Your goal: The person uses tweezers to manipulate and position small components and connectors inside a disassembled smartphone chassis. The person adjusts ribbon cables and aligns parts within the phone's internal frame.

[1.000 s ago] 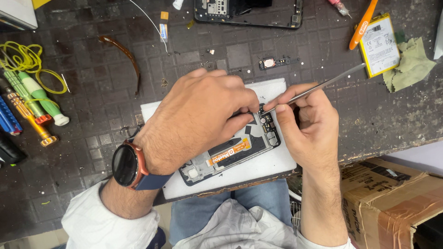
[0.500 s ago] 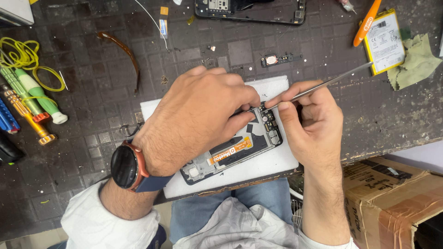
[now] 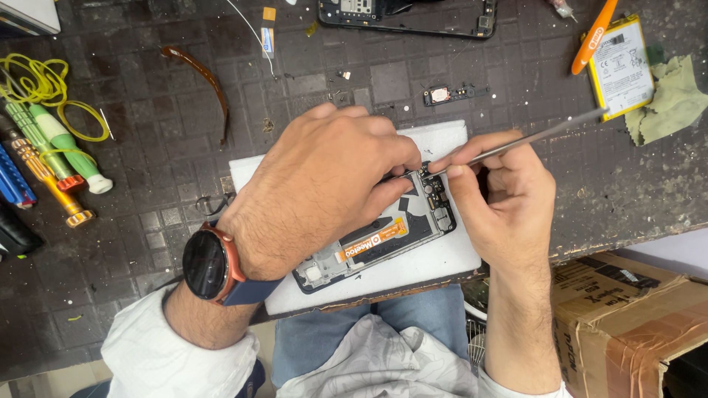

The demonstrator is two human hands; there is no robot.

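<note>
Left hand [image 3: 324, 191] presses down on phone [image 3: 383, 239], steadying it on white pad [image 3: 442, 262]; right hand [image 3: 505, 195] pinches metal probe [image 3: 531, 138], tip at phone's 1 o'clock corner.

The left hand [image 3: 324, 191] covers the upper part of the opened black phone frame [image 3: 383, 243]. The tip of the thin metal tool [image 3: 531, 138] is too small to make out. The second black phone frame [image 3: 413, 18] and brown cardboard box [image 3: 627, 324] are cut by picture edges.
</note>
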